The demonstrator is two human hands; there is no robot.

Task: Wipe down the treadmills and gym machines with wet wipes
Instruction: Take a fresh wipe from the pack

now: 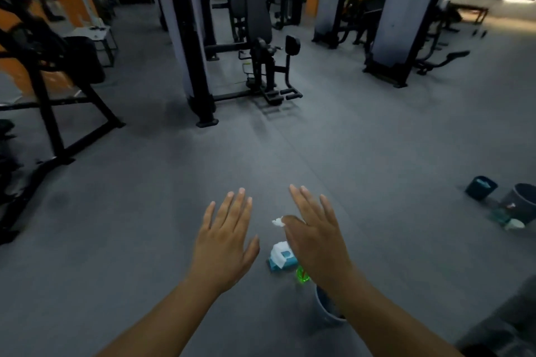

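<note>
Both my hands reach out over the grey gym floor with straight, spread fingers and hold nothing. My left hand (226, 238) is left of a blue wet-wipe pack (280, 258) that lies on the floor with a white wipe sticking out of it. My right hand (314, 236) hovers above and to the right of the pack. A small white crumpled wipe (277, 222) shows at the thumb side of my right hand; whether it touches the hand I cannot tell. A black seated weight machine (262, 46) stands ahead.
A green bottle (302, 275) and a grey bucket (326, 310) sit under my right forearm. A dark bin (480, 187) and another bucket (522, 203) stand at the right. A black rack (52, 90) is at the left, and a weight-stack machine (403, 23) is at the far right.
</note>
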